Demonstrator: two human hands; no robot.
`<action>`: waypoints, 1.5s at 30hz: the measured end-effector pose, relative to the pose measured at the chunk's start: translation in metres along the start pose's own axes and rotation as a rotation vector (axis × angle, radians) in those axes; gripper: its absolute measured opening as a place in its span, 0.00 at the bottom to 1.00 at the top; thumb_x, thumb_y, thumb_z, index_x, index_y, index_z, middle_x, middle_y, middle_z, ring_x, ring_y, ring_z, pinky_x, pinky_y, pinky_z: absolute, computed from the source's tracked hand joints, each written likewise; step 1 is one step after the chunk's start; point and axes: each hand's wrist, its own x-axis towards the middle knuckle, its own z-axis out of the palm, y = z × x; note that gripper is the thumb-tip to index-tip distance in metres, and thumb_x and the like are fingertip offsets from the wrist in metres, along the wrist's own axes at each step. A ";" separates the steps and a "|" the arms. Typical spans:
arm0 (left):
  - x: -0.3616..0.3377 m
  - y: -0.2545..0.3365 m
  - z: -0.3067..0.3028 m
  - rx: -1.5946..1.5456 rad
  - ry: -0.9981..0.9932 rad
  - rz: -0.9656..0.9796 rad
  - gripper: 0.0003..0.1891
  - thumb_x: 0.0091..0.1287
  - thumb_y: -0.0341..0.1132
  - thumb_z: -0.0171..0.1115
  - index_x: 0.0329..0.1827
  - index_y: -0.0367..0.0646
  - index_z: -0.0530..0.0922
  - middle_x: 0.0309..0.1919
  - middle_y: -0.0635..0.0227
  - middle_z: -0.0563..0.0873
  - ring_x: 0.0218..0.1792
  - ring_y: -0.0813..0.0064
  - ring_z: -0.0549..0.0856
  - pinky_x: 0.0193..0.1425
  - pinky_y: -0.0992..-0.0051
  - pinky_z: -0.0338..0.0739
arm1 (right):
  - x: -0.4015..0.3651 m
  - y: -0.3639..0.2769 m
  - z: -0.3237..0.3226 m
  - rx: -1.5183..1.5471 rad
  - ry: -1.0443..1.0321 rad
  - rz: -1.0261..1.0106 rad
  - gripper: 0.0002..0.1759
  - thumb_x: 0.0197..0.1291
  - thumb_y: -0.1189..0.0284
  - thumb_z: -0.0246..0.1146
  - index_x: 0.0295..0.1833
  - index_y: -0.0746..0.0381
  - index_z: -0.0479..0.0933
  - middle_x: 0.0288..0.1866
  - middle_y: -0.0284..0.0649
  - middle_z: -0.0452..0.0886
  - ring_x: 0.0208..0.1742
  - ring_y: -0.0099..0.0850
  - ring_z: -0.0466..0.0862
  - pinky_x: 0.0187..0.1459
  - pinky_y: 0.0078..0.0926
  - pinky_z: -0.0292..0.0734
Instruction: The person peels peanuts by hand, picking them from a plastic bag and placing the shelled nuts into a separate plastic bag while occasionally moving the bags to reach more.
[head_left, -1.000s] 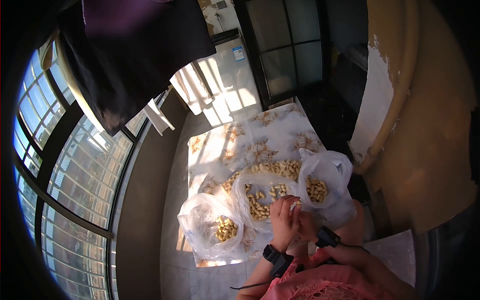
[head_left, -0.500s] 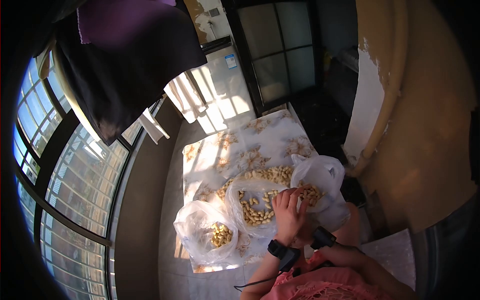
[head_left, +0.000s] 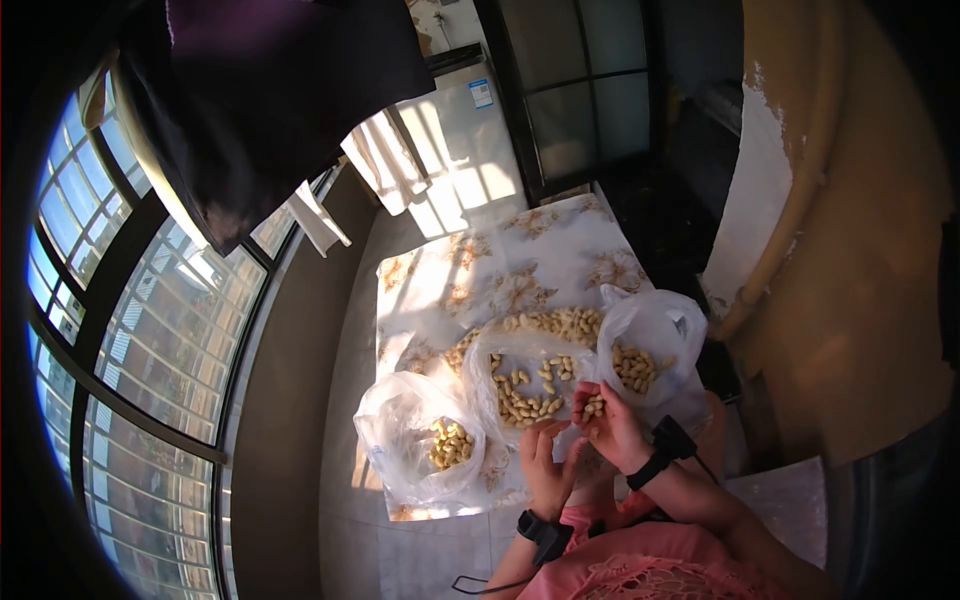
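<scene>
My right hand [head_left: 617, 428] is cupped with its fingers curled round a few peanuts [head_left: 594, 407], just in front of the right-hand bag. Beside it on the left, my left hand [head_left: 548, 468] has its fingers loosely bent and the thumb apart, with nothing visible in it. Ahead of both hands lies a clear plastic bag [head_left: 484, 400], opened wide, with unshelled peanuts [head_left: 525, 407] inside. The right plastic bag [head_left: 680, 325] contains browner peanuts [head_left: 636, 368]. In the left plastic bag [head_left: 385, 440] sits a small heap of pale peanuts [head_left: 450, 443].
A loose row of peanuts [head_left: 560, 322] lies behind the middle bag on the flowered tablecloth [head_left: 440, 290]. Dark clothing [head_left: 270, 110] hangs at upper left. Barred windows [head_left: 170, 340] run along the left, and a brown wall [head_left: 860, 300] stands on the right.
My left hand has drawn back and left, away from the right hand it was overlapping. My right hand now shows with peanuts in its fingers. The view has shifted slightly.
</scene>
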 end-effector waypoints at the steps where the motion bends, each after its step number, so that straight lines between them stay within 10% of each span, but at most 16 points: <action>1: -0.001 -0.002 0.002 -0.006 -0.022 0.010 0.16 0.58 0.32 0.76 0.47 0.39 0.82 0.43 0.58 0.83 0.46 0.58 0.83 0.53 0.65 0.76 | -0.004 0.001 0.004 0.003 -0.003 -0.001 0.20 0.77 0.57 0.53 0.56 0.64 0.77 0.45 0.39 0.80 0.43 0.33 0.80 0.48 0.30 0.77; 12: -0.016 -0.032 0.026 -0.123 0.019 -0.088 0.07 0.64 0.27 0.70 0.42 0.38 0.83 0.37 0.62 0.83 0.34 0.66 0.83 0.39 0.71 0.77 | 0.004 0.019 -0.020 0.068 -0.126 -0.030 0.16 0.77 0.66 0.53 0.60 0.65 0.75 0.55 0.45 0.79 0.56 0.38 0.79 0.63 0.38 0.74; 45: -0.045 -0.039 -0.023 0.236 -0.125 -0.065 0.05 0.62 0.28 0.69 0.38 0.42 0.81 0.31 0.62 0.83 0.34 0.56 0.83 0.40 0.62 0.76 | -0.009 0.011 -0.017 -0.169 -0.047 -0.011 0.08 0.73 0.70 0.60 0.52 0.61 0.78 0.35 0.32 0.77 0.29 0.21 0.73 0.30 0.20 0.67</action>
